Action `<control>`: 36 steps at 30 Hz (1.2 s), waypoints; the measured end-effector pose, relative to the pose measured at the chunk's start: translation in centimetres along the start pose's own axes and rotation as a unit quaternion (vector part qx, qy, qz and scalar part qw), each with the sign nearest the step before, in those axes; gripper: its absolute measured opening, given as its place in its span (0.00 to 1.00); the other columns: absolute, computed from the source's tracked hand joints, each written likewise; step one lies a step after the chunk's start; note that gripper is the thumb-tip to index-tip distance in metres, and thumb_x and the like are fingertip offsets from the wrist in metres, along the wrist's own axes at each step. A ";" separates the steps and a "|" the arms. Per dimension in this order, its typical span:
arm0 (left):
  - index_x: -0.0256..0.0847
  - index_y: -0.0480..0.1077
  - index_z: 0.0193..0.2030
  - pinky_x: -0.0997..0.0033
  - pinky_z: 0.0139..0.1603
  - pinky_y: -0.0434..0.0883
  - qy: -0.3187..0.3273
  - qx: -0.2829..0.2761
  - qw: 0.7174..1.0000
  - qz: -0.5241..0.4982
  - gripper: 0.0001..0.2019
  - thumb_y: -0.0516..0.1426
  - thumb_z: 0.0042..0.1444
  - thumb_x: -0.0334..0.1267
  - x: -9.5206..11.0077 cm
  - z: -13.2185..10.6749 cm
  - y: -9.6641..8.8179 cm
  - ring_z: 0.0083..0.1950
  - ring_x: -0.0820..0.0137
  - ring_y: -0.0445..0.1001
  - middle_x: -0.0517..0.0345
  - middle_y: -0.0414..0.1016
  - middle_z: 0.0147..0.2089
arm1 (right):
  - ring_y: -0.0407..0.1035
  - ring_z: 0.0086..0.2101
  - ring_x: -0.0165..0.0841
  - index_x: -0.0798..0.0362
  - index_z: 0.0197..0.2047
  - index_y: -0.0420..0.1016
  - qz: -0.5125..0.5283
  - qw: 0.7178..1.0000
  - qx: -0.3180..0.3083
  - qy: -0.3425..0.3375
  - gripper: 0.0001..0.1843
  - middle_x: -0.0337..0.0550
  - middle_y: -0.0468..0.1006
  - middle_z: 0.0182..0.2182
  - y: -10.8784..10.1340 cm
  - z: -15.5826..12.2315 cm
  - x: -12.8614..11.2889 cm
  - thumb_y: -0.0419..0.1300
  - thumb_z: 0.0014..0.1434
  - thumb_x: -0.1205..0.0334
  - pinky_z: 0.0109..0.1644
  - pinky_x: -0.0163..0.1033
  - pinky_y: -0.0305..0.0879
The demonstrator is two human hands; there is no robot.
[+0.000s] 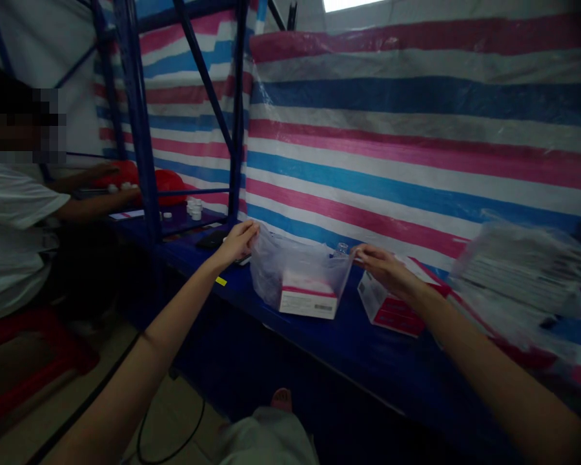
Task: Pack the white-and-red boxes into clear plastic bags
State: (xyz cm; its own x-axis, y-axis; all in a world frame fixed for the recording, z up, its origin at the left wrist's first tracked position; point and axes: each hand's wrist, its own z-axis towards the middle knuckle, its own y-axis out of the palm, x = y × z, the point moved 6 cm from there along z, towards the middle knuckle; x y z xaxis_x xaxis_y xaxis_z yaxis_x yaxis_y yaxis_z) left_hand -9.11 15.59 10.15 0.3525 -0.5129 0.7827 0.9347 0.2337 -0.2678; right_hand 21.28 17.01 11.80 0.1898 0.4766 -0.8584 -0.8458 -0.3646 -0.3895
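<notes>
Both hands hold a clear plastic bag [297, 268] up by its mouth over the blue counter [368, 349]. Left hand [239, 240] pinches the bag's left top corner, fingers [250, 232] closed on the film. Right hand [385, 268] grips the opp. top corner, fingers [363, 255] shut on the plastic edge, so the mouth is stretched wide between the two hands. Inside the bag, below and between the fingers, sits a white carton w/ pink stripe [308, 298], bottom resting on the counter.

Just under the right-hand fingers, touching or nearly touching the wrist, lies a second pink-and-white carton [390, 307], tilted on the counter beside the bag. A small clear bottle top [341, 248] shows just behind the bag, between the hands, close to the right fingertips. Further right of the right hand, well apart, a stack of flat packs in plastic wrap [523, 271], blurred.

Left of the left fingers, well apart, a co-worker in a white shirt [10, 226] reaches both arms onto the counter near a red item [167, 184]; small white bottles [193, 206] stand near it. Blue rack upright [138, 123] stands between that person and the left hand. Striped tarp [416, 142] hangs behind everything
</notes>
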 end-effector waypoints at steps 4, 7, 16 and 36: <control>0.39 0.58 0.30 0.72 0.40 0.63 0.083 -0.007 0.989 0.120 0.11 0.45 0.60 0.41 2.7 0.3 2.0 0.36 0.72 0.61 0.60 0.59 0.31 | 0.58 0.55 0.39 0.47 0.47 0.69 0.085 0.995 0.015 -0.051 0.22 0.45 0.68 0.52 2.6 1.0 0.7 0.59 0.50 0.47 0.56 0.46 0.55; 0.38 0.61 0.35 0.67 0.49 0.60 0.151 -0.049 0.966 0.205 0.11 0.43 0.62 0.40 5.8 -1.1 5.6 0.43 0.69 0.60 0.56 0.61 0.38 | 0.63 0.51 0.37 0.45 0.59 0.55 0.043 0.996 -0.046 -0.062 0.33 0.47 0.70 0.49 5.7 1.1 1.5 0.59 0.51 0.49 0.55 0.47 0.57; 0.40 0.66 0.40 0.48 0.59 0.48 0.296 -0.134 0.895 0.304 0.15 0.50 0.57 0.49 10.3 -4.1 13.5 0.53 0.59 0.58 0.49 0.61 0.49 | 0.65 0.45 0.44 0.46 0.42 0.70 -0.003 0.998 0.049 -0.035 0.25 0.46 0.74 0.38 7.2 0.5 4.3 0.51 0.50 0.37 0.49 0.50 0.62; 0.33 0.70 0.30 0.67 0.50 0.60 -0.103 -0.367 0.864 -0.329 0.10 0.54 0.52 0.40 -0.4 -4.5 12.9 0.38 0.70 0.68 0.54 0.70 0.31 | 0.64 0.34 0.36 0.51 0.23 0.65 -0.221 0.963 0.006 -0.155 0.20 0.44 0.64 0.32 8.4 -0.9 3.0 0.43 0.61 0.52 0.40 0.43 0.63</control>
State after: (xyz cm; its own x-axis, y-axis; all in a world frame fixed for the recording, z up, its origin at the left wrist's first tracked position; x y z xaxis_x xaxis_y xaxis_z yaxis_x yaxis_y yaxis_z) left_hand 2.97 15.09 3.81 -0.2110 -0.1590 0.9645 0.7328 -0.6787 0.0484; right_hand 15.19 14.61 5.68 0.3767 0.7996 -0.4678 -0.7222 -0.0627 -0.6889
